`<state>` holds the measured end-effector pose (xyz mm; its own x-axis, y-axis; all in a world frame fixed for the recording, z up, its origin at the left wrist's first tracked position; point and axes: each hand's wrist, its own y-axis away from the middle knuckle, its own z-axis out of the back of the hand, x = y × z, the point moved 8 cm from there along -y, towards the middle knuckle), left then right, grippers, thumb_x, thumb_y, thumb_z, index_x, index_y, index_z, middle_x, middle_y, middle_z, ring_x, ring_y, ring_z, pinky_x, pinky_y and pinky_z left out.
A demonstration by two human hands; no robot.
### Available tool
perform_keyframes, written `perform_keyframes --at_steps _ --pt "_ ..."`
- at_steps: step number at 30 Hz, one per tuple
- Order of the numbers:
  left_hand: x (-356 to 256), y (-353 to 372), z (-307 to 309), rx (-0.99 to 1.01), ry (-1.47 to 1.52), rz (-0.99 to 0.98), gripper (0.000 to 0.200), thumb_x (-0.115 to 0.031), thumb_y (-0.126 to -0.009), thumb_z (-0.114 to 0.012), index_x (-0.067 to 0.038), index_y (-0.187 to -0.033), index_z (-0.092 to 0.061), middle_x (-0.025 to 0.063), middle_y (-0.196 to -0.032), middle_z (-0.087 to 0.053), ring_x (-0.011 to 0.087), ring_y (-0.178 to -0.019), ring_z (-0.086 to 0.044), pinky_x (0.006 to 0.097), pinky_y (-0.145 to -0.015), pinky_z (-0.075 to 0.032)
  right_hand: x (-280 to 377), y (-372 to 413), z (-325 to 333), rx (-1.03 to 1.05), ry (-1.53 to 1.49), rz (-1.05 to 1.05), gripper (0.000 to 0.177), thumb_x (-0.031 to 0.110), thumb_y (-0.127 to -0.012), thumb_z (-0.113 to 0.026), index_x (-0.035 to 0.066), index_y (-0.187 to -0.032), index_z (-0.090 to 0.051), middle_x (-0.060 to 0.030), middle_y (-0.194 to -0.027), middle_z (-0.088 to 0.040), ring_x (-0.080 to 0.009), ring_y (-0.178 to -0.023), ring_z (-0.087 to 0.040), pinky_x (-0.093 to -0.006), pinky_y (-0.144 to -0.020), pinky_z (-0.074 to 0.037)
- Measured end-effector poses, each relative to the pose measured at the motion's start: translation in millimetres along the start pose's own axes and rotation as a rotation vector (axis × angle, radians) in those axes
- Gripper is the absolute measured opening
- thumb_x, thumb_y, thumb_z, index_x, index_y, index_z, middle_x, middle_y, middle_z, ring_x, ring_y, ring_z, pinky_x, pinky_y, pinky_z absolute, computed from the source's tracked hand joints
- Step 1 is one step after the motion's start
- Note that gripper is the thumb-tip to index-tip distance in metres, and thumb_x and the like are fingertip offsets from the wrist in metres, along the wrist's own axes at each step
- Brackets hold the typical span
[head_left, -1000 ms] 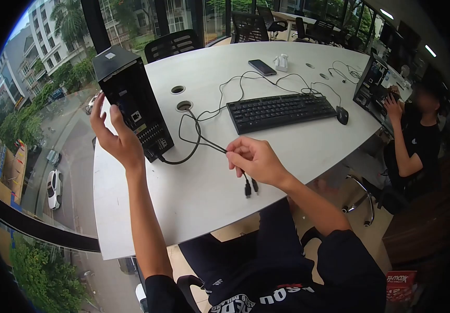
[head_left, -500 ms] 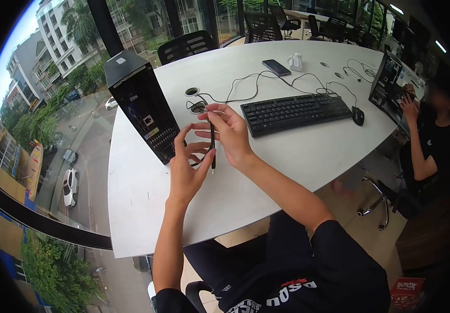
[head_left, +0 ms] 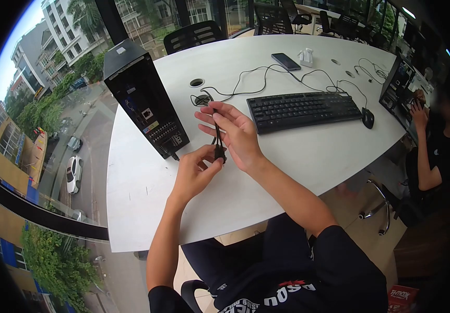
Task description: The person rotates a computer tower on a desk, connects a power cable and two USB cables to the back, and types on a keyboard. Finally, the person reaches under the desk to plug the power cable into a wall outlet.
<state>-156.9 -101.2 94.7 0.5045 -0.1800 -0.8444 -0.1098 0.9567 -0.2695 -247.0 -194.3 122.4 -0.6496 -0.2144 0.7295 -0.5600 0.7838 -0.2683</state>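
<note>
Over the table's near half, my two hands hold a black cable [head_left: 217,136] between them. My left hand [head_left: 196,169] pinches its lower part, where a dark plug end shows at the fingertips. Higher up, the thumb and fingers of my right hand [head_left: 235,130] are closed on the cable, with the other fingers spread. To the left stands a black computer tower [head_left: 144,99], its rear ports facing me. A cable end sits at the tower's lower rear, close to my left hand. Just beyond my right fingers is a round cable hole [head_left: 202,99] with a cable coming out.
A black keyboard [head_left: 304,112] lies right of my hands, with a mouse [head_left: 367,118] beside it. Farther back are a phone [head_left: 286,61] and a small white object [head_left: 306,57]. At right, another person's hand [head_left: 419,112] touches an open computer case [head_left: 396,88]. Windows border the left side.
My left fingers have closed in on the cable's lower part, and a dark plug end now shows there. The view has shifted slightly.
</note>
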Motion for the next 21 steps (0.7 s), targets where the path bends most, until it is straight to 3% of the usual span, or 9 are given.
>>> perform_keyframes --at_steps 3,6,9,11,13,14,17,21 --pt "6 0 9 -0.091 0.231 0.035 0.029 -0.009 -0.101 -0.059 0.003 -0.128 -0.066 0.0084 -0.096 -0.076 0.0130 -0.076 -0.069 0.0252 -0.062 -0.050 7 -2 4 -0.021 0.173 0.092 0.021 0.008 -0.108 -0.056 -0.002 -0.125 -0.064 -0.0140 -0.122 -0.070 -0.0262 -0.112 -0.074 -0.0390 -0.097 -0.063" --pt "2 1 29 -0.223 0.420 0.068 0.031 -0.008 -0.104 -0.053 0.004 -0.131 -0.060 0.0091 -0.089 -0.071 0.0137 -0.070 -0.066 0.0262 -0.059 -0.048 11 -5 16 -0.071 0.653 0.252 0.022 0.011 -0.106 -0.062 0.001 -0.124 -0.068 -0.0110 -0.115 -0.073 -0.0187 -0.105 -0.074 -0.0326 -0.082 -0.063" --pt "3 5 56 -0.426 0.506 0.020 0.029 -0.016 -0.106 -0.062 0.002 -0.129 -0.062 0.0079 -0.082 -0.068 0.0131 -0.063 -0.062 0.0263 -0.056 -0.046 10 -1 8 -0.020 0.987 0.354 0.019 0.013 -0.101 -0.068 0.002 -0.116 -0.073 -0.0076 -0.103 -0.076 -0.0116 -0.093 -0.072 -0.0286 -0.070 -0.059" --pt "5 9 71 -0.538 0.601 -0.005 0.021 -0.016 -0.104 -0.069 0.002 -0.113 -0.068 0.0067 -0.072 -0.066 0.0138 -0.057 -0.060 0.0276 -0.054 -0.045 1 6 0 0.065 1.119 0.330 0.018 0.015 -0.095 -0.074 0.002 -0.107 -0.075 -0.0066 -0.092 -0.074 -0.0162 -0.083 -0.072 -0.0298 -0.068 -0.056" --pt "11 11 81 -0.583 0.646 -0.006 0.022 -0.019 -0.103 -0.072 0.002 -0.108 -0.069 0.0051 -0.068 -0.064 0.0139 -0.056 -0.059 0.0276 -0.053 -0.043 -3 18 -16 0.172 1.292 0.395 0.018 0.016 -0.092 -0.076 0.002 -0.104 -0.076 -0.0064 -0.088 -0.072 -0.0200 -0.078 -0.071 -0.0311 -0.068 -0.056" --pt "11 12 82 -0.587 0.689 0.001 0.022 -0.021 -0.103 -0.073 0.000 -0.101 -0.070 0.0043 -0.065 -0.063 0.0137 -0.052 -0.057 0.0273 -0.051 -0.042 0 26 -22 0.180 1.246 0.562 0.017 0.017 -0.089 -0.078 0.003 -0.099 -0.076 -0.0070 -0.083 -0.068 -0.0241 -0.073 -0.069 -0.0324 -0.068 -0.055" --pt "19 14 84 -0.563 0.628 -0.016 0.023 -0.022 -0.103 -0.074 -0.002 -0.094 -0.069 0.0040 -0.065 -0.064 0.0129 -0.049 -0.056 0.0269 -0.048 -0.041 7 39 -38 0.262 1.117 0.742 0.024 0.020 -0.090 -0.081 0.002 -0.104 -0.076 -0.0075 -0.088 -0.072 -0.0214 -0.077 -0.072 -0.0332 -0.072 -0.057" --pt "20 10 74 -0.549 0.547 -0.044 0.020 -0.018 -0.102 -0.076 -0.003 -0.090 -0.069 0.0037 -0.068 -0.068 0.0113 -0.049 -0.058 0.0258 -0.046 -0.042 -11 38 -36 0.305 0.924 0.441 0.025 0.019 -0.097 -0.077 0.000 -0.113 -0.074 -0.0097 -0.089 -0.076 -0.0194 -0.075 -0.074 -0.0329 -0.069 -0.058"
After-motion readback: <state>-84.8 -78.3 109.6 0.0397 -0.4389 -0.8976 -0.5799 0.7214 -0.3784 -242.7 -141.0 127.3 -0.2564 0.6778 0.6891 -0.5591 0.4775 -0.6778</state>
